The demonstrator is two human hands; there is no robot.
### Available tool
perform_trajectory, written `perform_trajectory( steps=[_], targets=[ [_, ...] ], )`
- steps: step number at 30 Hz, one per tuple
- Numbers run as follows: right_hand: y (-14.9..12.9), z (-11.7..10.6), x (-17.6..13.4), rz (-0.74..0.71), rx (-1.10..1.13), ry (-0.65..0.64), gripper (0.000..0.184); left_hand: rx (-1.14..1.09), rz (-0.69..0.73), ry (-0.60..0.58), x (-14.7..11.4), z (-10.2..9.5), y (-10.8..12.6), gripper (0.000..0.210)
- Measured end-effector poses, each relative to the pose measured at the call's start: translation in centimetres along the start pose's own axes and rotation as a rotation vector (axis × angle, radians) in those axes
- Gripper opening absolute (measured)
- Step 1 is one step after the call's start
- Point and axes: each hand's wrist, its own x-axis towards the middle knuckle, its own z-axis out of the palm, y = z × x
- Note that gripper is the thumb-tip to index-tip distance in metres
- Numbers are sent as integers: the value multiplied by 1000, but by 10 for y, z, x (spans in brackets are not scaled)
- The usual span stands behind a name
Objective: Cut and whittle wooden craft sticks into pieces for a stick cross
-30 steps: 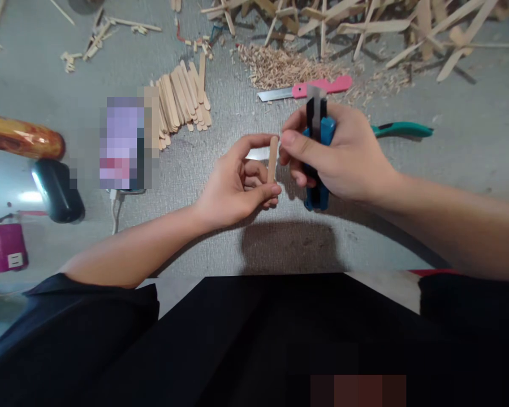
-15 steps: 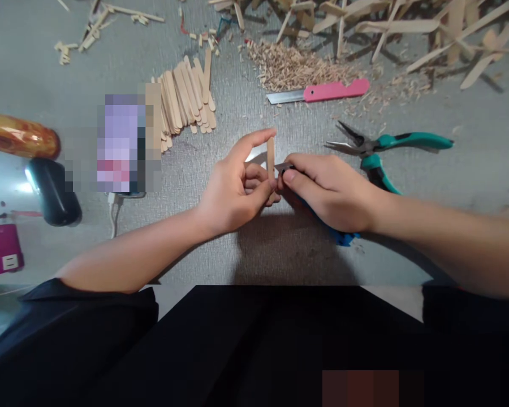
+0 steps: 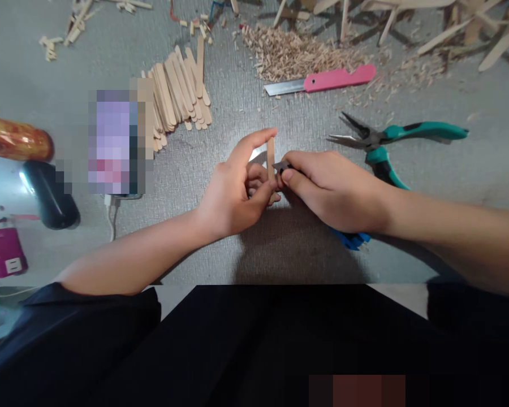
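Between the index fingertip and thumb of my left hand (image 3: 240,189) a short wooden craft stick (image 3: 270,155) stands on end. My right hand (image 3: 333,189) is closed around a cutter knife (image 3: 283,167); its handle is mostly hidden in the palm. The small dark blade points left and meets or nearly meets the stick's lower half; whether it has cut in I cannot tell. Below the right palm a blue piece (image 3: 351,239) shows, partly covered. To the right lie teal-handled long-nose pliers (image 3: 373,138), jaws apart.
A pink cutter (image 3: 339,79) with its blade out lies beside a heap of wood shavings (image 3: 297,53). Craft sticks (image 3: 180,90) are piled left of centre, next to a blurred phone (image 3: 112,144) on a cable. Joined sticks (image 3: 390,17) stand at the back. A dark mouse (image 3: 51,195) is at left.
The view has shifted slightly, so the table objects sit a little differently. Both hands keep the same hold, with the blade still against or very close to the stick.
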Motion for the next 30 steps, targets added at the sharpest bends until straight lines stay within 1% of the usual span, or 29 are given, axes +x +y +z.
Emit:
perform_trajectory(
  steps=[4, 8, 13, 16, 19, 21, 25, 27, 30],
  targets=[
    [-2, 2, -2, 4, -35, -5, 27, 82, 47, 37, -4, 2, -3, 72],
    [-5, 7, -7, 17, -81, 16, 23, 201, 91, 76, -8, 4, -3, 69],
    [-10, 11, -12, 40, -102, 24, 21, 431, 197, 81, -12, 5, 4, 63],
    [-13, 12, -13, 39, -103, 24, 20, 500, 210, 107, -13, 6, 7, 63],
    [-15, 11, -12, 58, -90, 13, 19, 568, 245, 85, -14, 6, 10, 62],
    [-16, 11, -11, 79, -83, 1, 18, 566, 233, 61, -14, 6, 12, 62],
    [-15, 11, -8, 72, -86, -3, 16, 429, 148, 26, -12, 4, 13, 65],
    [-13, 10, -7, 61, -71, -19, 18, 434, 176, 18, -11, 1, 10, 66],
    [-7, 8, -5, 30, 5, -49, 23, 524, 292, -10, -10, -4, 2, 70]
  ],
)
